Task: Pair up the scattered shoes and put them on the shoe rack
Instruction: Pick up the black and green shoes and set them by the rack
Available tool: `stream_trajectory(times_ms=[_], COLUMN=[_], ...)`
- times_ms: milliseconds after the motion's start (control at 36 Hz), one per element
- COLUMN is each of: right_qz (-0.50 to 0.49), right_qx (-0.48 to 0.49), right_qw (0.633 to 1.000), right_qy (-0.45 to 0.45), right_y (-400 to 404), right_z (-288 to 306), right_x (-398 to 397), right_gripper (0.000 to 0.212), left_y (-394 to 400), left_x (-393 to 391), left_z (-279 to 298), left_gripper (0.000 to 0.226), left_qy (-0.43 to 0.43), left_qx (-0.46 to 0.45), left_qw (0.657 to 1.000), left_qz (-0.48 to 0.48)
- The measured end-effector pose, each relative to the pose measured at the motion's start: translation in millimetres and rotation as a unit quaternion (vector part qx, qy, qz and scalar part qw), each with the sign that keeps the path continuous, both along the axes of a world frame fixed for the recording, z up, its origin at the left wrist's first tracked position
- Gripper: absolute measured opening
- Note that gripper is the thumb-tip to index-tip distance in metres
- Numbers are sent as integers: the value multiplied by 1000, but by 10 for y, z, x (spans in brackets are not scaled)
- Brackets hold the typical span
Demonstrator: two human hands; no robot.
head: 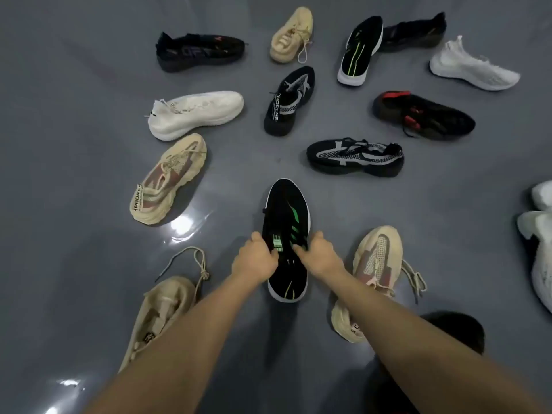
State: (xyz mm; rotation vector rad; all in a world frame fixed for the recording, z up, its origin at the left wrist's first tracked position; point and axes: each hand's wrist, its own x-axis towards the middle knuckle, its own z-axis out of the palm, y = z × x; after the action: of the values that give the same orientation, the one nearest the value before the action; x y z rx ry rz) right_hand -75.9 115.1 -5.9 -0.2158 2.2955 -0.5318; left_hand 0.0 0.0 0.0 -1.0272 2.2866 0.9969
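Observation:
A black shoe with green stripes and a white sole [286, 210] lies on the grey floor in front of me, toe pointing away. My left hand [256, 258] grips its opening from the left, and my right hand [316, 253] grips it from the right. A matching black shoe with a green line [360, 50] lies at the back right. Two beige-and-pink shoes lie apart, one [168, 177] at the left and one [375, 264] beside my right forearm. No shoe rack is in view.
Several other shoes lie scattered on the grey floor [74, 144]: two black patterned ones [288, 100] [355, 155], a black-red one [424, 115], white ones [195, 113] [472, 65], beige ones [291, 34] [164, 306], and black ones [200, 50] [413, 31]. More white shoes [540, 234] lie at the right edge.

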Motion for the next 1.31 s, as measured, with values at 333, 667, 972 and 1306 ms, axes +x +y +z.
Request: stream_trajectory(times_ms=[333, 667, 972, 1306], right_qz=[45, 26, 49, 47], right_qx=[14, -9, -26, -12], right_qw=[993, 986, 976, 972], right_qy=[107, 163, 213, 231], right_y=[48, 224, 338, -208], right_z=[-96, 1947, 4504, 5957], right_x=[10, -260, -963, -1723], right_gripper=[16, 8, 10, 6], left_y=[100, 170, 346, -256], left_x=[-139, -476, -1115, -1906], left_z=[-60, 2051, 4597, 5984], left_gripper=[18, 35, 42, 36], left_qy=[26, 102, 129, 151], left_qx=[-84, -61, -127, -144], left_qw=[994, 993, 983, 977], left_qz=[-59, -18, -39, -44])
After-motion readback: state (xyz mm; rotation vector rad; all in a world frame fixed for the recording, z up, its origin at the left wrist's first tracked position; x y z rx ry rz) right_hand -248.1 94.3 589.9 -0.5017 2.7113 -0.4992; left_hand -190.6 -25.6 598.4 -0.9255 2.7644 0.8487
